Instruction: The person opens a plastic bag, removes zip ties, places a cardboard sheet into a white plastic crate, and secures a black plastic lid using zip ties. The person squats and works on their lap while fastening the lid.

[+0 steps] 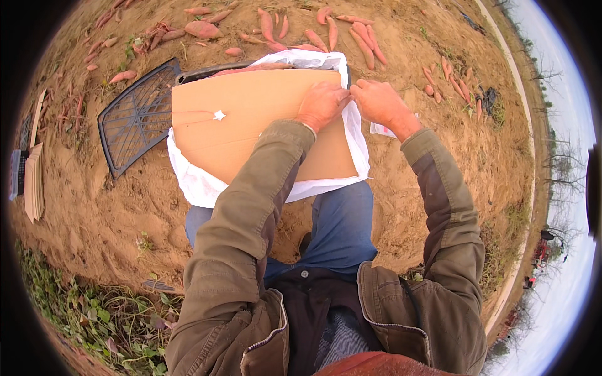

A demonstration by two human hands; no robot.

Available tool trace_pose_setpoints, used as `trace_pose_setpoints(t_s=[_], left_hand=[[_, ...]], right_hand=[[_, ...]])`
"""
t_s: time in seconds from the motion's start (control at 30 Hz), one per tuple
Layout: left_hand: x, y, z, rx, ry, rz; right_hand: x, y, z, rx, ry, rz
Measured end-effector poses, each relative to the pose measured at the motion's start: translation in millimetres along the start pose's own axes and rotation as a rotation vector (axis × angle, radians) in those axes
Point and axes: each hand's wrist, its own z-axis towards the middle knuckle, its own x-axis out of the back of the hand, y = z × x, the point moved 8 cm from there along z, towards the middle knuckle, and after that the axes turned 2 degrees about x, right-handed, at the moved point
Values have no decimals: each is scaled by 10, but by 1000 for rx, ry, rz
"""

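Head cam, looking down: a cardboard sheet (263, 138), long axis approx. L–R, lies flat in front of the wearer's jeans (345, 216), w/ white plastic liner (357, 147) showing around it. L hand (323, 105) is over the sheet's far R corner, nearer the sheet; R hand (379, 106) is just outside; liner's R edge runs front-to-back betw. them. Both hands' fingers curl closed, tips meeting; can't tell what's pinched, prob. liner. Sweet potatoes (362, 50) lie beyond.

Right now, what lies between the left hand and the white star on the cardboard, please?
In the head view, only a bare stretch of cardboard lies between the left hand and the white star.
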Motion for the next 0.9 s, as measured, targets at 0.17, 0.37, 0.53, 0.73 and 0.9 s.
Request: trace_pose_setpoints(t_s=[0.17,0.37,0.53,0.73,0.9], left_hand=[[20,-22,-21,-57,85,-78],[-168,-138,-4,-11,-75,-193],[-47,-73,52,-13,-91,-150],[693,106,-105,34,-57,-252],[2069,-81,-961,91,371,336]], right_hand=[[39,15,11,-134,-74,433],[273,-436,-208,-315,-140,1471],[310,-709,-304,-338,16,1598],[334,-755,-214,-362,144,1527],[489,-790,-210,-354,198,1236]])
